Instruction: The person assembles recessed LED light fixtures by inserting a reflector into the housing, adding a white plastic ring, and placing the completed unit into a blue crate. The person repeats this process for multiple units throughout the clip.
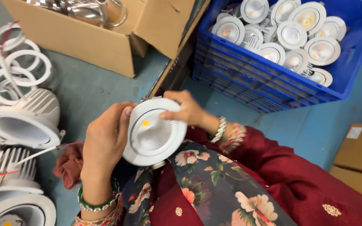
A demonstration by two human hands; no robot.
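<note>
i hold the round white recessed downlight with the yellow led chip [153, 132] over my lap, face up, both hands closed on its rim: my left hand [105, 140] wraps the left edge with the thumb on the bezel, my right hand [187, 109] pinches the far right edge. to do this well, i judge i should keep my fingers off the reflector and turn the ring evenly. to the left lie finned white lamp housings [24, 119] and, farther, loose white plastic rings [19, 69]. far left sits a brown cardboard box [101, 42]; far right, a blue plastic crate [269, 88] of finished downlights [292, 35].
</note>
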